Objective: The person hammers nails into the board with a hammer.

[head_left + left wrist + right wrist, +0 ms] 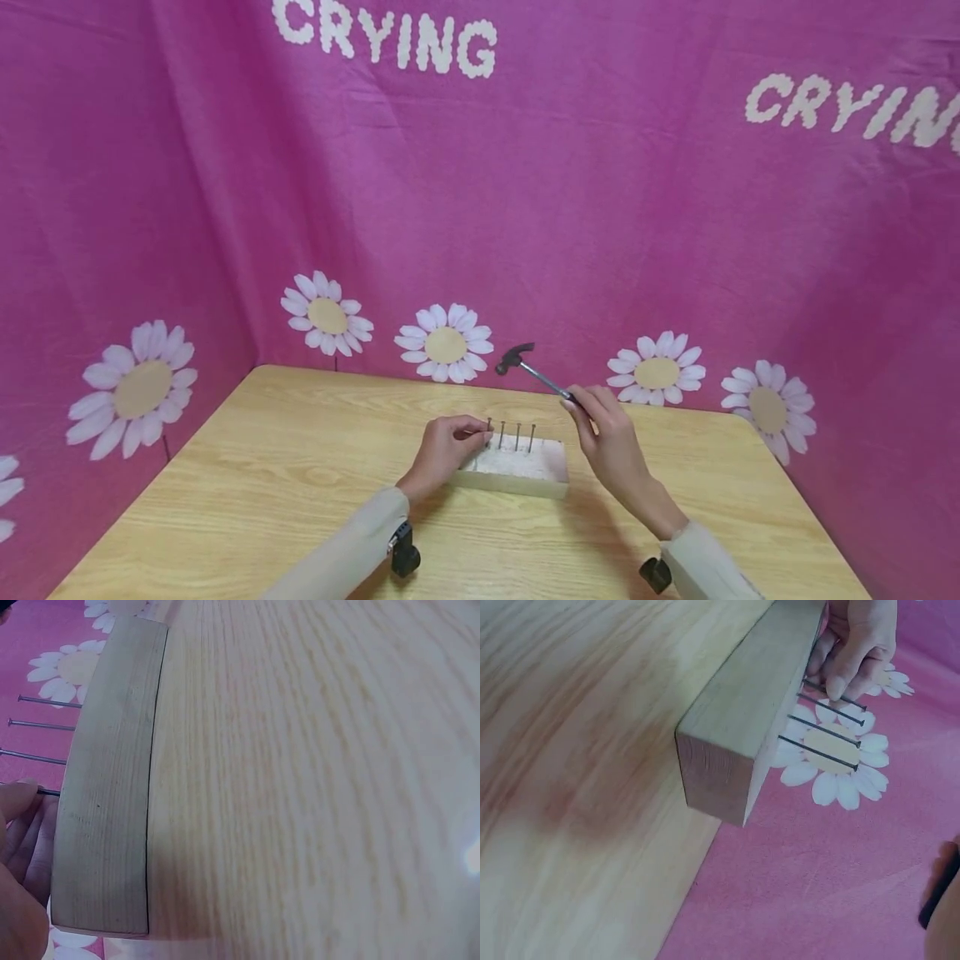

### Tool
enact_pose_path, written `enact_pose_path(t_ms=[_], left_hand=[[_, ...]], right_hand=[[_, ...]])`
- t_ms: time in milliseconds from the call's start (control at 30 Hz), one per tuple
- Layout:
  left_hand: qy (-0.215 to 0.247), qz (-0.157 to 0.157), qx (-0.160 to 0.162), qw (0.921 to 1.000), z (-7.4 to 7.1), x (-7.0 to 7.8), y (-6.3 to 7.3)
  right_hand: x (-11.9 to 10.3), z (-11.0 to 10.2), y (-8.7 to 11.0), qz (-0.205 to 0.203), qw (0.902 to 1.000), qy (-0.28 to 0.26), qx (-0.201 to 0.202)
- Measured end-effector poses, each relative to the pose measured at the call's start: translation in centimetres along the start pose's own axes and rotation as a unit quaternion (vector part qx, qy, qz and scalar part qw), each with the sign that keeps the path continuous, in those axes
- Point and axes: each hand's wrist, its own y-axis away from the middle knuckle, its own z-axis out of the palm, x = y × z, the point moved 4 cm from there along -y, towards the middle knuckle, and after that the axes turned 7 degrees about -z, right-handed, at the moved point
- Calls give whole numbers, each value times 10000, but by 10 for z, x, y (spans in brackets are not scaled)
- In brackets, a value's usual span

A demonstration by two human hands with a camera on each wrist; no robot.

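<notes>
left hand (pixel 442 450) pinches the leftmost nail (pixel 489 431) upright in the wooden block (pixel 517 471) on the counter (pixel 262 467); right hand (pixel 611 442) grips the hammer (pixel 528 368), raised just above the nails.

A pale rectangular wooden block (pixel 517 471) lies flat on the table. Four thin dark metal nails (pixel 517 435) stand upright in a row along its top, heads up, barely driven in. A small hammer with a dark metal head and silver shaft (pixel 525 365) is raised, tilted, above the row.
</notes>
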Motion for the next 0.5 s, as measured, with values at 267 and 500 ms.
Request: enact_pose_path(t_ms=[267, 500], left_hand=[[63, -132, -92, 9999, 1, -2, 1], [-53, -1, 20, 10000, 0, -3, 1]], right_hand=[[-2, 2, 2, -365, 9965, 261, -703], [-2, 5, 3, -284, 9961, 209, -814]])
